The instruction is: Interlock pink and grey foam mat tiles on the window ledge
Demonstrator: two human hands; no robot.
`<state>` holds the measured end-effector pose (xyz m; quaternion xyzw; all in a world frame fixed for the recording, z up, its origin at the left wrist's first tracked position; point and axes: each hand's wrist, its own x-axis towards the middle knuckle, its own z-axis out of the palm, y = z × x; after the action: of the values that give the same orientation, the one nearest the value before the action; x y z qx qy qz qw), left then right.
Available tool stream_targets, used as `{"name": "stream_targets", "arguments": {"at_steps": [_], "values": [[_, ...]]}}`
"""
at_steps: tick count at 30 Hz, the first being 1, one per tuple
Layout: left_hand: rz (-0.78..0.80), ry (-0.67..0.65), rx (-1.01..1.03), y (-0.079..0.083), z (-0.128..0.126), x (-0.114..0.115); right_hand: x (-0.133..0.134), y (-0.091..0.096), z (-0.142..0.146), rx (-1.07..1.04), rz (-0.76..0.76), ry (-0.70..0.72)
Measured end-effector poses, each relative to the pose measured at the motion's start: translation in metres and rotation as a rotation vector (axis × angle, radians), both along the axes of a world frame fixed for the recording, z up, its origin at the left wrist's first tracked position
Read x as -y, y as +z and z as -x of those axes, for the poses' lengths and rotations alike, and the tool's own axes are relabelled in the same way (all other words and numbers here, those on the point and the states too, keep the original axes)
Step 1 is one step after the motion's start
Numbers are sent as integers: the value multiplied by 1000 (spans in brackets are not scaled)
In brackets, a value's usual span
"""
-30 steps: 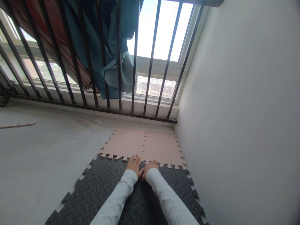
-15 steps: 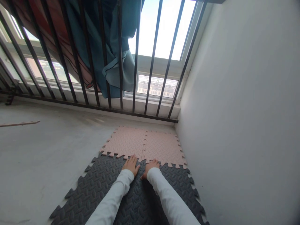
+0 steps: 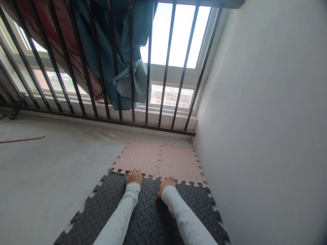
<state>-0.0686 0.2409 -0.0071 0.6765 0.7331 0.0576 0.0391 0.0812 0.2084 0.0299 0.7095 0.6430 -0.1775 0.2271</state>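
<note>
Two pink foam mat tiles (image 3: pixel 139 154) lie joined along a toothed seam. Their near edge meets black foam mat tiles (image 3: pixel 109 204) with a raised tread pattern. Pressed down at that pink-black border, left of the pink seam, is my left hand (image 3: pixel 134 177), its fingers slightly bent and holding nothing. My right hand (image 3: pixel 166 185) rests on the same border to the right of the seam, thumb spread away from the fingers. Both palms face down, and the fingertips touch the edge of the pink tiles.
A dark metal railing (image 3: pixel 133 124) runs along the far side, with teal and red curtains (image 3: pixel 130 78) and a window behind it. The white wall (image 3: pixel 255 136) rises close on the right. On the concrete floor (image 3: pixel 51 170) at left lies a thin strip (image 3: pixel 22 139).
My left hand has slid left along the border, away from the pink seam, and its fingers are more bent. The right hand stays in about the same spot. The view has tilted slightly.
</note>
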Motion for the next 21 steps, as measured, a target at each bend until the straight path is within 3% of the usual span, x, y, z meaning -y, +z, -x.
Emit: {"name": "stream_targets", "arguments": {"at_steps": [12,15,21], "values": [[-66,-27,-69,-21,-2,24,-5,5,3,21,37,-13],[26,-19,-51,-19,9,29,-5,5,3,21,39,-13],[109,-142,-63,-4,28,19,-8,1,2,22,33,-24]]}}
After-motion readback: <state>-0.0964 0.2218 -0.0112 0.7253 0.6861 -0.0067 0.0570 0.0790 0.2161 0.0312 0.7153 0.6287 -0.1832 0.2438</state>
